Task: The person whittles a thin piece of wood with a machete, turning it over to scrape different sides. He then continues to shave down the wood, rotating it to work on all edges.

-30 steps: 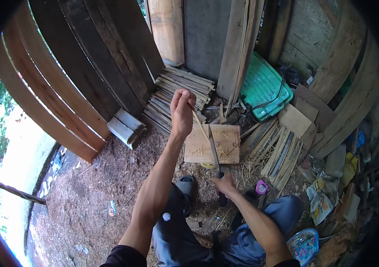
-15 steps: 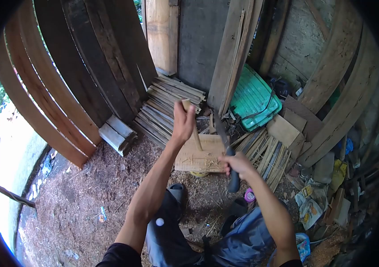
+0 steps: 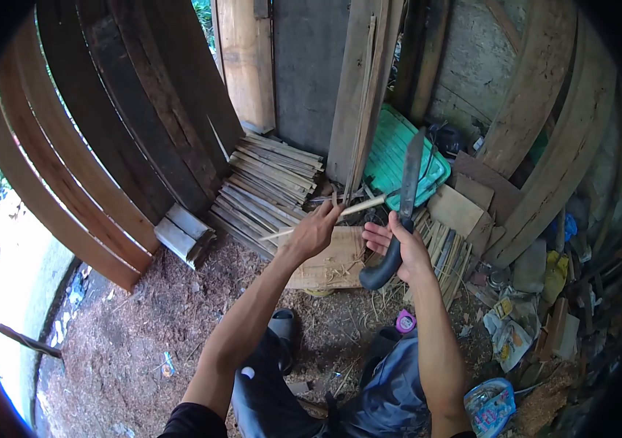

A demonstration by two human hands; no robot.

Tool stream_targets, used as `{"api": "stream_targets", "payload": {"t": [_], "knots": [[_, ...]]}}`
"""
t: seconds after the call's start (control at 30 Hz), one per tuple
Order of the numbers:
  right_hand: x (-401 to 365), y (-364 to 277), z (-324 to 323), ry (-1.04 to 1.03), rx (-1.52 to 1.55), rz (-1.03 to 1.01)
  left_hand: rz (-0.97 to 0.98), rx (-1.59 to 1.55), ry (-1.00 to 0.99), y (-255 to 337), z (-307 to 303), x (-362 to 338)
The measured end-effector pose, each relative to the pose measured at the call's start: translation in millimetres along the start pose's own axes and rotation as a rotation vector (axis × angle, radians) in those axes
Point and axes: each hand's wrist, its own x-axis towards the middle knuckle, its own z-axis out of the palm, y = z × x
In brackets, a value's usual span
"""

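My left hand (image 3: 314, 230) is closed around a thin pale wooden stick (image 3: 364, 205), which lies nearly level and sticks out on both sides of the fist. In my right hand (image 3: 407, 252) is a large knife (image 3: 411, 171) with a black handle, its blade pointing up. The fingers of that hand are partly spread, with the thumb against the handle. Below both hands a light wooden board (image 3: 325, 271) bears thin shavings.
Split sticks (image 3: 274, 175) lie stacked beyond my left hand. A green plastic crate (image 3: 391, 157) leans behind the knife. More strips (image 3: 448, 252) lie at the right, near a pink tape measure (image 3: 405, 321). Tall planks (image 3: 143, 95) stand at the left.
The stick has gone from upright on the board to nearly level above it. My left hand has lowered, and the knife has turned so its blade points up, with my right fingers looser.
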Motion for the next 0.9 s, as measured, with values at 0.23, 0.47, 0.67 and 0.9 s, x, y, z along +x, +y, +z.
{"api": "stream_targets", "payload": {"t": [0.23,0.47,0.67,0.9], "knots": [[5,1,-14,0.091,0.071,0.050,0.084,0.199,0.030,2,-3,2],[4,12,-20,0.231,-0.126,-0.096,0.092,0.274,0.033,21,-25,0],[-2,8,-12,0.213,0.070,-0.102,0.015,0.246,0.288,15,-22,-3],[8,9,-27,0.201,0.164,-0.038,-0.703,-0.689,0.701,-15,-22,-2]]}}
